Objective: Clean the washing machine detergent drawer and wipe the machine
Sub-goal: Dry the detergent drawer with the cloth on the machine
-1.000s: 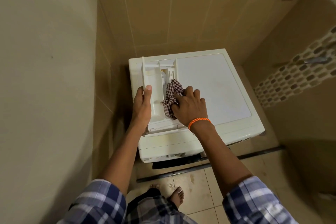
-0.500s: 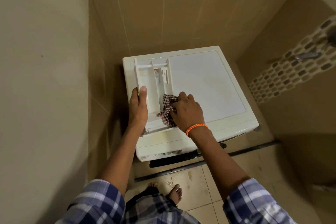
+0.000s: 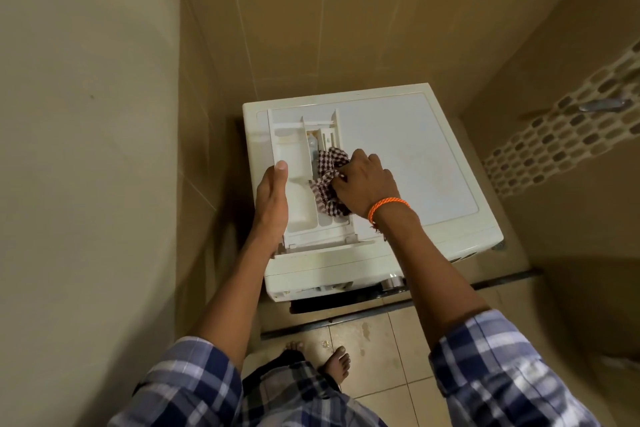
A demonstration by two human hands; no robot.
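- Lying flat along the left side wall of the detergent drawer point(image 3: 294, 184), the left hand point(image 3: 272, 199) steadies it, fingers straight and together, wrapped around nothing.
- Resting on top of the washing machine point(image 3: 408, 149), the drawer sits along the lid's left edge, its compartments facing up.
- Bunched in the drawer's right compartment, a checked cloth point(image 3: 327, 180) is pressed down by the right hand point(image 3: 367, 180), fingers curled tight on the fabric.
- An orange bracelet point(image 3: 388, 205) circles the right wrist.
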